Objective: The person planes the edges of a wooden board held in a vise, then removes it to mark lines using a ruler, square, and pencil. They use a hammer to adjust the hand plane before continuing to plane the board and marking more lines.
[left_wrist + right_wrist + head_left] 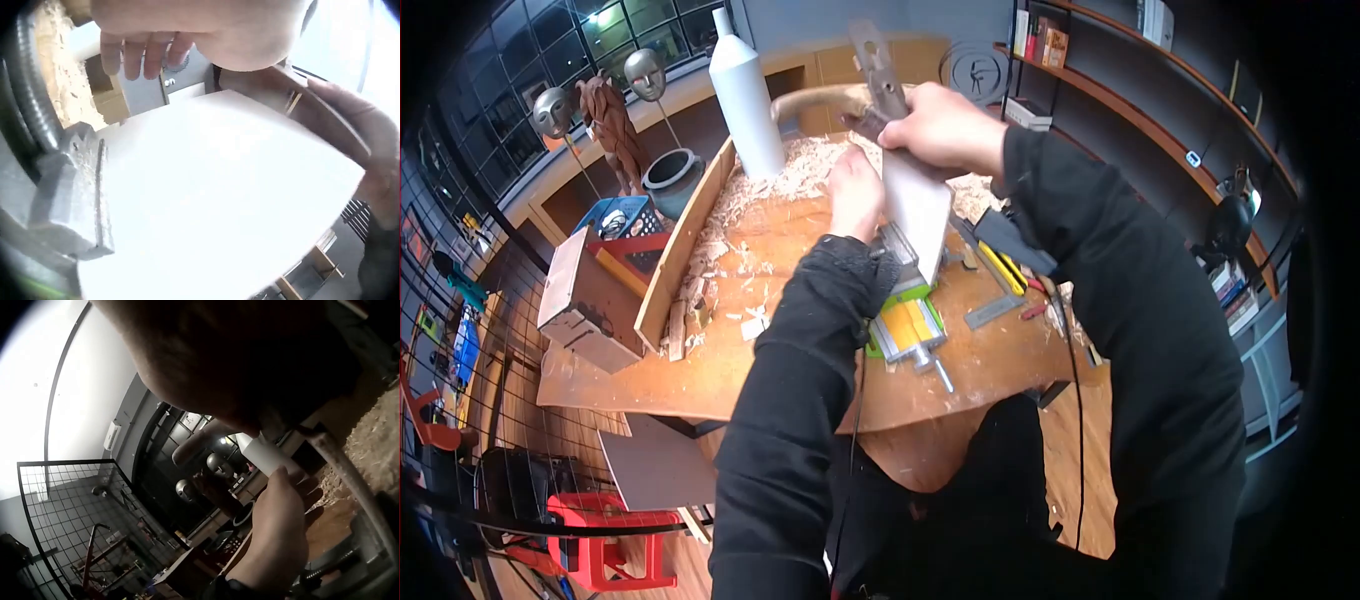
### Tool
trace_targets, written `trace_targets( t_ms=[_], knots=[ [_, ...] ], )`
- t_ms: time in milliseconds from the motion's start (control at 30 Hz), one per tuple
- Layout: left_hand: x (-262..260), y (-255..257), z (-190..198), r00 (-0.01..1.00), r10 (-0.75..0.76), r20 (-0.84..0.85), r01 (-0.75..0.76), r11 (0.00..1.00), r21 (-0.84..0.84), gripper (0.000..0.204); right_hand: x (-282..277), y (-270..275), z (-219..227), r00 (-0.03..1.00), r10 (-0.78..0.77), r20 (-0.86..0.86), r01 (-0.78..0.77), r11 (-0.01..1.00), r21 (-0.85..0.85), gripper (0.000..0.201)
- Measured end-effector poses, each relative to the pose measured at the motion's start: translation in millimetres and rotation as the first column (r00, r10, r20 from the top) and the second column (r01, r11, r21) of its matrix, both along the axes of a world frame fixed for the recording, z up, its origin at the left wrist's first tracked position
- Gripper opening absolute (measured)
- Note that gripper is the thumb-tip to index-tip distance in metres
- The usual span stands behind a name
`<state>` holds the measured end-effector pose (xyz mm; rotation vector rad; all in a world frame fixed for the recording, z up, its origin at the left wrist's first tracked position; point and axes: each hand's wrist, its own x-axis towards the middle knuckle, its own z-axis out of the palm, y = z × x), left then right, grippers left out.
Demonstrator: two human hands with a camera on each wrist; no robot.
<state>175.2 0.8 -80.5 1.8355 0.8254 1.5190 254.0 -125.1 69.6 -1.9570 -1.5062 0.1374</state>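
Note:
My right hand grips a wooden hand plane with a crosswise handle, raised above the far end of a pale board. The board is clamped in a small green and yellow bench vise on the workbench. To the left of the board, below the plane's handle, is my left hand, holding nothing. Its fingers extend loosely over the board's far edge in the left wrist view. Against the board's side stands the vise's metal jaw. In the right wrist view the right hand is dark and hides most of the plane.
Wood shavings are heaped around a white bottle-shaped vase. A wooden strip edges the bench's left side, beside a wooden box. Right of the vise lie a yellow-edged tool and a metal square. A cable hangs in front.

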Motion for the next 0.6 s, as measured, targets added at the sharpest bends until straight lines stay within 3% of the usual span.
trace_targets(
  t_ms=[67,100,133,200,233,267,333,400,433,467,533,600],
  knots=[
    [24,17,-3,0.987,-0.158,-0.012,0.153,0.971,-0.186,0.044,-15,6,9,0.979,-0.029,0.200,0.039,0.998,-0.047,0.034],
    [41,23,-8,0.929,-0.258,0.265,0.340,0.880,-0.333,0.037,-22,7,14,0.986,-0.056,0.158,0.076,0.989,-0.123,0.033],
    [50,25,-7,0.926,-0.264,0.269,0.346,0.879,-0.328,0.037,-26,9,18,0.985,-0.062,0.163,0.082,0.989,-0.120,0.033],
    [64,29,-9,0.856,-0.326,0.402,0.499,0.726,-0.474,0.047,-29,12,21,0.933,-0.001,0.359,0.087,0.970,-0.225,0.051],
    [70,29,-12,0.787,-0.331,0.520,0.571,0.709,-0.413,0.041,-30,14,20,0.924,-0.017,0.382,0.108,0.970,-0.219,0.051],
    [72,32,-16,0.784,-0.332,0.525,0.577,0.702,-0.417,0.041,-30,14,20,0.923,-0.020,0.384,0.115,0.967,-0.227,0.051],
    [72,38,-26,0.907,-0.285,0.311,0.384,0.863,-0.329,0.036,-33,9,24,0.913,0.026,0.408,0.089,0.961,-0.261,0.051],
    [63,26,-14,0.925,-0.243,0.293,0.338,0.879,-0.337,0.036,-34,-1,29,0.936,0.026,0.351,0.085,0.950,-0.299,0.052],
    [64,26,-13,0.883,-0.260,0.391,0.394,0.863,-0.316,0.036,-33,-9,27,0.934,0.033,0.355,0.082,0.949,-0.304,0.051],
    [66,23,-17,0.832,-0.274,0.482,0.450,0.842,-0.298,0.036,-31,-22,24,0.935,0.037,0.354,0.083,0.945,-0.317,0.051],
    [63,30,-24,0.805,-0.458,0.376,0.494,0.869,0.001,0.036,-29,-67,19,0.942,0.066,0.330,0.045,0.947,-0.317,0.047],
    [78,31,-35,0.808,-0.458,0.372,0.497,0.868,-0.010,0.035,-26,-129,10,0.954,0.113,0.279,-0.060,0.980,-0.192,0.049]
  ],
)
